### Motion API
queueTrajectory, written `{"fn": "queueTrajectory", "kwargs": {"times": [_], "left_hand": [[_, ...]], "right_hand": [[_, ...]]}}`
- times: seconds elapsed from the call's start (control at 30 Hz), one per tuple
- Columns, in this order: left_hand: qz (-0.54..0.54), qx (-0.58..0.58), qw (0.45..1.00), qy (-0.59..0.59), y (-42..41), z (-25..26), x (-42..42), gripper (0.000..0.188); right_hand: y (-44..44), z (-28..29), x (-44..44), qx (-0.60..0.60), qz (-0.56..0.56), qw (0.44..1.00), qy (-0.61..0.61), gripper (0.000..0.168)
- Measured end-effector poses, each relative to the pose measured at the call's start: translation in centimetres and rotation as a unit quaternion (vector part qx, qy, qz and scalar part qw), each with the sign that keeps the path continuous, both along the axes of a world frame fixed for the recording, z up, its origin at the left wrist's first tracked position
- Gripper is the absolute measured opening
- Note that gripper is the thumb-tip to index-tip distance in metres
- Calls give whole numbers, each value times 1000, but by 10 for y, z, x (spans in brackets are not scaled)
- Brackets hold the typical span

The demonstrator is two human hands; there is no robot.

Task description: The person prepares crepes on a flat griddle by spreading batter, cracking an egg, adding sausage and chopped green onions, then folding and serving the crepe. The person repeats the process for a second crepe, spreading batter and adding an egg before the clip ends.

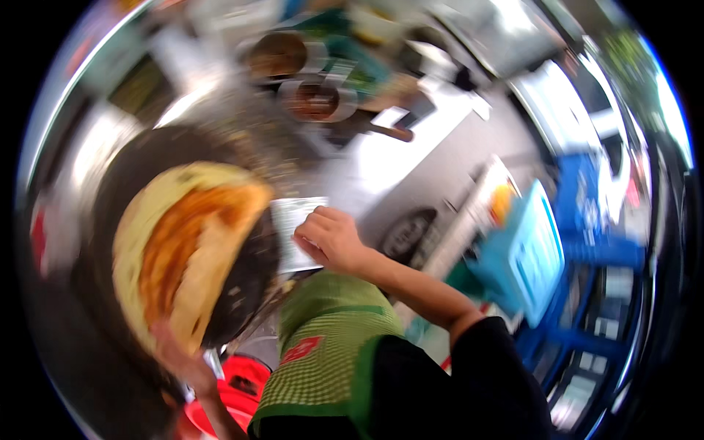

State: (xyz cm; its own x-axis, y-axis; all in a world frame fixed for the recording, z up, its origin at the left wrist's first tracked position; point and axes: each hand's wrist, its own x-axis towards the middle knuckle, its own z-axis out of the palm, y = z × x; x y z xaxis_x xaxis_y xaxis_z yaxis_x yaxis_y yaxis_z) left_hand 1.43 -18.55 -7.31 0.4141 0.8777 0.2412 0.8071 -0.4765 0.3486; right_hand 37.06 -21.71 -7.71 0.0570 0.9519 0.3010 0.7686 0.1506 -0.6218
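A large crepe [187,253] lies on a round black griddle [247,286], with one side folded over and brown sauce spread on its face. My left hand [181,355] is at the crepe's near lower edge, fingers stretched over it; motion blur hides whether it grips. My right hand [330,239], fingers curled, hovers over or touches a white paper or plastic sheet [291,220] beside the griddle. Whether the fingers pinch the sheet is unclear.
Containers of brown sauce [278,52] and red sauce [316,103] stand behind the griddle. Near them lies a wooden-handled tool [399,133]. A light-blue plastic box [531,253] is at right, by a blue rack [591,247]. A red bucket [236,385] sits below.
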Motion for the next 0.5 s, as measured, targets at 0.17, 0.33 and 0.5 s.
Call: {"fn": "queueTrajectory", "kwargs": {"times": [0.17, 0.33, 0.5], "left_hand": [[-57, 89, 994, 38, -28, 51, 114, 58], [-299, 2, 954, 16, -55, 33, 303, 64], [-543, -164, 819, -84, -161, -30, 540, 40]], "right_hand": [[-219, -102, 165, -35, -488, 863, -123, 33], [-459, -163, 297, -297, -733, 581, -194, 78], [-547, -201, 363, -441, -681, 558, -172, 97]]}}
